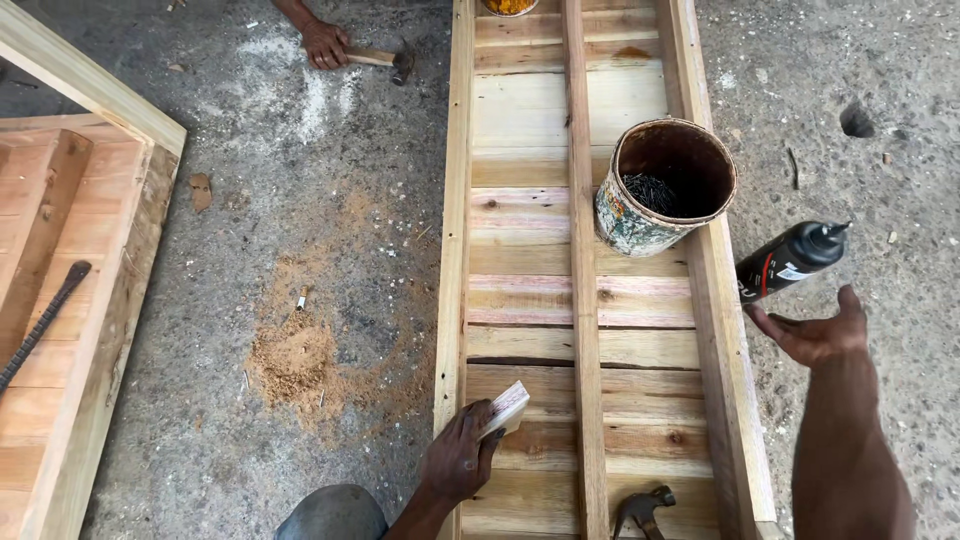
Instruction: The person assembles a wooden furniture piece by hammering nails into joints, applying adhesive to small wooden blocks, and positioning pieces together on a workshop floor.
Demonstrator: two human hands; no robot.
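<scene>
Nearest you, at the bottom edge, a dark claw hammer head [643,506] lies on the planks of the long pale wooden slatted frame [455,250] that runs away from you across the grey concrete floor [330,180]. Your left hand [458,462] rests on the frame's left rail with its fingers closed around a small pale wooden block [505,408], which tilts up out of your grip over the planks. Your right hand [815,332] hangs just outside the right rail, palm up, fingers spread apart and holding nothing. Just above it a black squeeze bottle with a red stripe and pointed nozzle [790,261] is close to your fingertips; you cannot tell whether it is touching them. A little farther along, a rusty round tin can with dark nails inside [665,188] sits on the right rail, tilted towards you. To the left on the floor lies a heap of brown sawdust [295,360], and beyond it a second wooden panel [80,300] carries a dark metal bar [42,325]. Farthest off, another person's hand [325,45] grips a wooden-handled hammer [385,60] on the concrete.
</scene>
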